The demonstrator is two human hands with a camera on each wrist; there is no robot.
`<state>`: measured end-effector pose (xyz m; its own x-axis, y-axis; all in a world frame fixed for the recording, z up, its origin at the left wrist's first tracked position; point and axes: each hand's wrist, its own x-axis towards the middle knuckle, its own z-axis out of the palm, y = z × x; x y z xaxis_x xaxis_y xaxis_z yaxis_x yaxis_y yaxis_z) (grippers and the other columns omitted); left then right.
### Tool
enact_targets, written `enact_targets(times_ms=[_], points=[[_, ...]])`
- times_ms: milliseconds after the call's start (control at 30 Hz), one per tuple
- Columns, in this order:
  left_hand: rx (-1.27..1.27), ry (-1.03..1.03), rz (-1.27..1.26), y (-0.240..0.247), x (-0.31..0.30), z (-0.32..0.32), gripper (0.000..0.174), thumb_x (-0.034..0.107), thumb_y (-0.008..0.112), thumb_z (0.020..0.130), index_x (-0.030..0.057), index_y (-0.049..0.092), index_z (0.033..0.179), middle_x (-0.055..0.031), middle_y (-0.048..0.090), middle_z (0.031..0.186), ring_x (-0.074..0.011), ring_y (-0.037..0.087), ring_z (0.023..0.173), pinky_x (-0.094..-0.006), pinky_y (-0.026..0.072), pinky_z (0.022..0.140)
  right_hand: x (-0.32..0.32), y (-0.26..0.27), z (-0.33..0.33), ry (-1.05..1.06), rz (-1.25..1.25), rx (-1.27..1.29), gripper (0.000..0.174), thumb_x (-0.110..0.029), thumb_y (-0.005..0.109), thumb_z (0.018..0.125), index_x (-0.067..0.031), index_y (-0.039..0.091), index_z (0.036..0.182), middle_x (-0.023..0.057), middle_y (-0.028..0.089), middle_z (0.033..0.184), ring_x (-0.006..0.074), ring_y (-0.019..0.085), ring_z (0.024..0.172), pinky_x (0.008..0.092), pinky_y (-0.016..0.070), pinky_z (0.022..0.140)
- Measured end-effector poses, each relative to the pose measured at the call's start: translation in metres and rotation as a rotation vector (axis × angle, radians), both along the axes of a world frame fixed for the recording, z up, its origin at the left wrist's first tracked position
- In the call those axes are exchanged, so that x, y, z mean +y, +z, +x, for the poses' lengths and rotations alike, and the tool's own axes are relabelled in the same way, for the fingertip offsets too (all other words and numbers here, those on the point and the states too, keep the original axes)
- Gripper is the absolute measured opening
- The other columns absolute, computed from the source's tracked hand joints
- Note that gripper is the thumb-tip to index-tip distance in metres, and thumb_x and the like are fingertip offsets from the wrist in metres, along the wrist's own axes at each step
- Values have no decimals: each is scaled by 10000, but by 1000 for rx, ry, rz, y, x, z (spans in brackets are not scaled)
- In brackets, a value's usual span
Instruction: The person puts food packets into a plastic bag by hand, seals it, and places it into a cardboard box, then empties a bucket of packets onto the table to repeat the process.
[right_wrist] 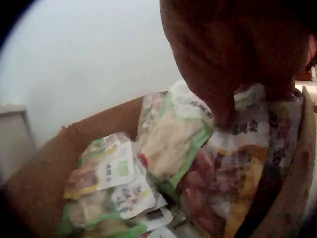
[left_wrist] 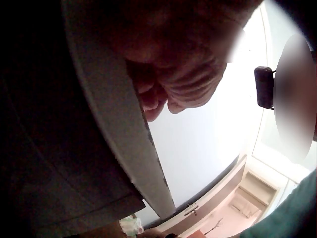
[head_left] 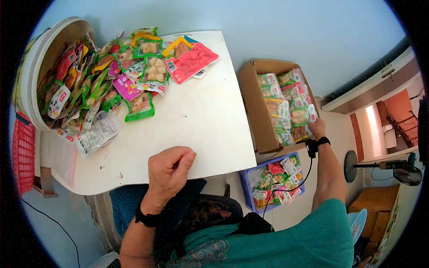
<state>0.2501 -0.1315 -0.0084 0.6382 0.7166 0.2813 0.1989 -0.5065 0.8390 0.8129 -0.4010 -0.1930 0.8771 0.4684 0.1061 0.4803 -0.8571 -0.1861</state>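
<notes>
The right hand reaches into the near right corner of a cardboard box. In the right wrist view the hand pinches the top of a clear food packet with a yellow edge; its fingertips are partly hidden. Beside it in the box lies a green-edged packet. The left hand is near the front edge of the white table, its fingers loosely curled and holding nothing; the left wrist view shows this hand dark at the table edge.
A white bucket full of packets lies tipped at the table's left, with loose packets spread beside it. A blue-purple crate of packets stands below the box. A red basket is far left; a cable runs from the right wrist.
</notes>
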Motion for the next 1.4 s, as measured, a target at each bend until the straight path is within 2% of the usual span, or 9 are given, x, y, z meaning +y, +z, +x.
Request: enact_targets(times_ms=[200,300,333,500,567,733,1033,1133,1400], points=[[51,-4,-59,4,1,-3,154,129,666,921,-8,707,865,-103,715,791,-156,654,684,-277,517,644,43,61,-65,115,-96,-440,345,-79,663,820,-3,519,1124,259,645,965,421,611,991,515,508,798],[10,0,-40,3,-1,-1,134,116,676,911,-8,698,866,-104,692,763,-165,634,657,-281,506,622,37,48,-57,310,-367,28,308,-60,625,860,-15,502,1138,272,647,1002,440,602,1026,511,503,820],[-24,5,-26,0,-1,0,128,114,684,905,-8,688,866,-103,665,727,-173,609,620,-284,490,593,38,32,-53,131,-307,168,229,-54,564,904,-11,517,1124,278,649,1043,440,603,1051,500,501,848],[-102,0,-14,-3,0,2,140,121,689,895,-2,668,832,-133,617,679,-231,576,563,-312,459,543,26,28,-57,278,-136,223,349,-148,724,836,31,506,1042,256,687,1003,411,670,953,471,518,776],[-95,-15,3,-3,1,1,158,134,686,897,2,661,815,-142,602,670,-255,568,554,-330,450,534,31,34,-48,87,-65,622,404,-159,688,873,50,518,1175,251,685,1061,392,667,963,446,525,791],[-40,-33,-24,0,4,-4,149,139,683,902,-7,687,871,-141,669,738,-222,636,605,-326,497,570,57,92,-107,313,-188,283,587,-198,657,929,31,437,1423,222,617,1246,332,600,1129,457,494,949],[-130,-66,-52,-9,6,-7,179,152,662,924,-21,680,878,-153,646,704,-242,620,600,-340,495,588,127,196,-298,721,678,408,421,-211,547,1009,2,519,1371,178,554,1374,289,527,1276,399,408,1076],[-228,-68,-163,-11,6,-13,153,131,669,912,-19,680,883,-144,666,737,-249,635,645,-339,505,612,152,215,-355,986,542,193,428,-110,556,971,0,494,1380,188,474,1455,329,425,1368,432,314,1144],[-155,416,345,21,29,-124,108,99,699,872,26,694,952,-126,700,906,-244,673,782,-341,534,658,203,186,-414,1107,315,-3,538,-128,606,916,43,438,1398,247,321,1539,405,307,1424,496,260,1166]])
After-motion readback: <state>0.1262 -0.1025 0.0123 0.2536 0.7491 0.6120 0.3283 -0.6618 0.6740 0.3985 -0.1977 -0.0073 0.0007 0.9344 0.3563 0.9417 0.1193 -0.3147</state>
